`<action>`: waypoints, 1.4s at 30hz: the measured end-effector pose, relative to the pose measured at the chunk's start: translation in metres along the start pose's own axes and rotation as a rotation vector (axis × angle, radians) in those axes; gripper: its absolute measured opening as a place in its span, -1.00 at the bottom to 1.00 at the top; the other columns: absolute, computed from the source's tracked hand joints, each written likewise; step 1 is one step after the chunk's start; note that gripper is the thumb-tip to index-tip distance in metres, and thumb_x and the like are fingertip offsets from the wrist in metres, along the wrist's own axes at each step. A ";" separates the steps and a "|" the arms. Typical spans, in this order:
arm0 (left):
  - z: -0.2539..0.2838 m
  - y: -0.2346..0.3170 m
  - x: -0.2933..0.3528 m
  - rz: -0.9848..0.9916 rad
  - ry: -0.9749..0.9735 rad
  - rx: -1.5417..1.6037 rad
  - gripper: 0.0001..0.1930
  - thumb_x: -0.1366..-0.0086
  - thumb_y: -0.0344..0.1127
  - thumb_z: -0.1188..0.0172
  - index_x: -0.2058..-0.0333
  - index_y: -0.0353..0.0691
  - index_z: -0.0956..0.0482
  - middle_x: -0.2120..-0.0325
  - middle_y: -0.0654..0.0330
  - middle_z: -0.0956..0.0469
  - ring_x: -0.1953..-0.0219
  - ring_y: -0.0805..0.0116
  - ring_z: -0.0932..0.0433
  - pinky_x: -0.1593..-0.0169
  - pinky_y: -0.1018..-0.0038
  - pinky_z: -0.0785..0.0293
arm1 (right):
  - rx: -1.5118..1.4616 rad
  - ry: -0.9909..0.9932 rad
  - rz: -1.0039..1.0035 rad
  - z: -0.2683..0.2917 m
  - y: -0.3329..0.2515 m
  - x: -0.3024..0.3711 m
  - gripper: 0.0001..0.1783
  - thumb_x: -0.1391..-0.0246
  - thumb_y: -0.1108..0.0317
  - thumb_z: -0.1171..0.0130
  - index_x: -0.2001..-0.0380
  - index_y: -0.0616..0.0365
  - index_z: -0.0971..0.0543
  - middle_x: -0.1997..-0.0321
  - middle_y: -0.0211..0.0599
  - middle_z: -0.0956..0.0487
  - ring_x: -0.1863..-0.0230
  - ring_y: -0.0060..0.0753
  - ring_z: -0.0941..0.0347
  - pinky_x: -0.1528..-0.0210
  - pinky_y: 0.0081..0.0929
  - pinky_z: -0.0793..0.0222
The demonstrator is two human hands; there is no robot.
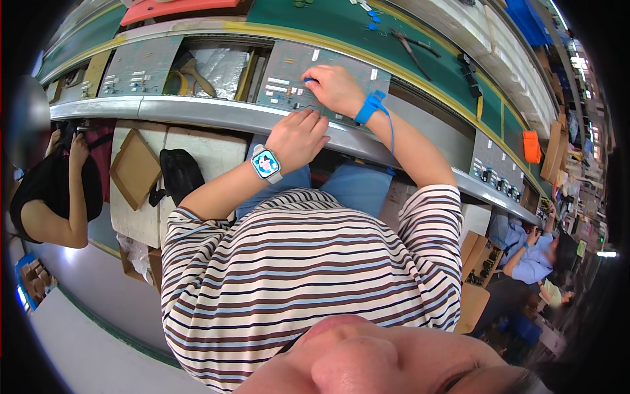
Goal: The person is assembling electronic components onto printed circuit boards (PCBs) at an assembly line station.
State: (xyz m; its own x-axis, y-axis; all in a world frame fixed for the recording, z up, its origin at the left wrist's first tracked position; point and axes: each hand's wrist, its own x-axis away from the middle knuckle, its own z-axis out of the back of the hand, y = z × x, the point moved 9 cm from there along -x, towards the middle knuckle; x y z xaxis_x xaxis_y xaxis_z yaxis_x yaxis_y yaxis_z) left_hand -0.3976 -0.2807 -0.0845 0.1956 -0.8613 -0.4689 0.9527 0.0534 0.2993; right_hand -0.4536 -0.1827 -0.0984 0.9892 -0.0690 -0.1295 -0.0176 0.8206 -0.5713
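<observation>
A grey-green circuit board lies on the conveyor line in front of me, studded with small white and blue parts. My right hand, with a blue strap on its wrist, rests on the board and pinches a small blue component at its fingertips. My left hand, with a white smartwatch on its wrist, lies with curled fingers on the metal rail at the board's near edge and holds nothing that I can see.
Another board sits to the left on the line, more boards to the right. Pliers lie on the green bench beyond. A person in black works at my left, another in blue at my right. Cardboard boxes stand under the line.
</observation>
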 end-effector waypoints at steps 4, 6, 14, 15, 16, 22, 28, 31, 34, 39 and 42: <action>-0.005 0.006 -0.001 0.005 -0.061 0.009 -0.70 -0.02 -0.20 -0.17 0.34 -0.28 -0.42 0.35 0.04 -0.49 0.17 0.15 -0.47 0.12 0.37 -0.40 | 0.037 0.038 0.011 0.001 0.007 0.005 -0.83 0.05 0.36 -0.06 0.36 0.17 -0.54 0.34 -0.12 -0.54 0.30 -0.03 -0.46 0.25 -0.24 -0.38; -0.008 0.007 -0.001 0.003 -0.058 0.031 -0.70 -0.02 -0.23 -0.17 0.30 -0.29 -0.43 0.26 0.03 -0.49 0.15 0.17 -0.47 0.09 0.36 -0.41 | 0.005 0.016 0.012 -0.001 0.005 0.011 -0.82 0.04 0.35 -0.05 0.35 0.16 -0.53 0.33 -0.15 -0.55 0.29 -0.02 -0.45 0.24 -0.22 -0.37; -0.008 0.007 -0.002 -0.003 -0.081 0.009 -0.70 -0.04 -0.22 -0.16 0.29 -0.27 -0.43 0.25 0.04 -0.49 0.14 0.16 -0.48 0.09 0.35 -0.41 | 0.019 0.029 -0.050 0.005 0.003 0.010 -0.82 0.02 0.33 -0.03 0.36 0.14 -0.53 0.33 -0.13 -0.54 0.30 -0.02 -0.45 0.26 -0.21 -0.37; -0.009 0.005 -0.002 0.003 -0.089 0.008 -0.69 -0.04 -0.22 -0.16 0.26 -0.27 -0.44 0.25 0.04 -0.49 0.14 0.15 -0.48 0.09 0.34 -0.41 | 0.037 0.035 -0.073 0.005 0.006 0.008 -0.82 0.02 0.33 -0.03 0.36 0.14 -0.53 0.33 -0.13 -0.54 0.30 -0.02 -0.45 0.26 -0.21 -0.37; -0.007 0.004 -0.001 0.015 -0.074 0.005 -0.68 -0.04 -0.22 -0.16 0.24 -0.26 -0.44 0.24 0.04 -0.50 0.14 0.15 -0.48 0.09 0.34 -0.41 | 0.049 0.031 -0.055 0.001 0.007 0.007 -0.82 0.02 0.34 -0.04 0.36 0.14 -0.54 0.34 -0.13 -0.54 0.31 -0.04 -0.46 0.27 -0.24 -0.38; -0.008 0.005 -0.002 -0.014 -0.077 0.001 -0.69 -0.06 -0.24 -0.15 0.24 -0.27 -0.45 0.22 0.05 -0.50 0.12 0.16 -0.47 0.08 0.35 -0.40 | 0.066 0.047 -0.047 0.002 0.006 0.008 -0.82 0.02 0.32 -0.05 0.35 0.11 -0.54 0.34 -0.17 -0.55 0.32 -0.05 -0.47 0.29 -0.25 -0.39; -0.008 0.006 -0.003 -0.035 -0.067 0.002 -0.72 -0.07 -0.24 -0.14 0.29 -0.29 -0.43 0.25 -0.01 -0.49 0.14 0.15 -0.47 0.08 0.35 -0.40 | 0.062 0.032 -0.092 0.003 0.005 0.008 -0.81 0.02 0.31 -0.02 0.36 0.11 -0.54 0.34 -0.18 -0.55 0.31 -0.06 -0.46 0.27 -0.22 -0.37; -0.008 0.008 -0.003 -0.038 -0.060 -0.001 -0.72 -0.07 -0.24 -0.14 0.29 -0.30 -0.43 0.25 0.00 -0.50 0.14 0.15 -0.48 0.08 0.35 -0.40 | 0.069 0.014 -0.092 0.001 0.007 0.008 -0.82 0.02 0.31 -0.01 0.36 0.11 -0.54 0.34 -0.19 -0.55 0.30 -0.07 -0.46 0.27 -0.21 -0.36; -0.010 0.008 -0.003 -0.031 -0.058 -0.023 -0.71 -0.07 -0.25 -0.13 0.26 -0.29 -0.44 0.24 0.02 -0.50 0.14 0.16 -0.48 0.10 0.35 -0.41 | 0.128 -0.051 -0.014 -0.003 0.005 0.007 -0.83 0.02 0.31 -0.01 0.38 0.10 -0.54 0.36 -0.21 -0.54 0.31 -0.07 -0.45 0.30 -0.24 -0.36; -0.009 0.011 -0.008 -0.039 -0.093 -0.035 -0.69 -0.06 -0.26 -0.14 0.25 -0.30 -0.41 0.27 0.01 -0.50 0.16 0.16 -0.49 0.12 0.35 -0.42 | 0.291 -0.186 0.102 -0.010 -0.002 0.002 -0.86 0.04 0.34 -0.01 0.42 0.11 -0.52 0.40 -0.21 -0.51 0.32 -0.07 -0.45 0.31 -0.22 -0.36; -0.009 0.009 -0.008 -0.014 -0.125 -0.039 -0.70 -0.05 -0.26 -0.14 0.26 -0.30 -0.41 0.28 0.03 -0.50 0.16 0.17 -0.49 0.14 0.36 -0.43 | 0.421 -0.249 0.121 -0.024 -0.005 -0.004 -0.84 0.18 0.40 -0.02 0.46 0.14 -0.54 0.45 -0.12 -0.54 0.31 -0.06 -0.49 0.31 -0.21 -0.42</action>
State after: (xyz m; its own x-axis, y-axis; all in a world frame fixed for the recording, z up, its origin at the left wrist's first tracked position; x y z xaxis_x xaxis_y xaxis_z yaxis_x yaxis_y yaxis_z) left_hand -0.3885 -0.2694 -0.0854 0.1542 -0.9183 -0.3646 0.9639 0.0586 0.2599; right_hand -0.4606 -0.2000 -0.1149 0.9893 0.1365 0.0524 -0.1251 0.9756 -0.1805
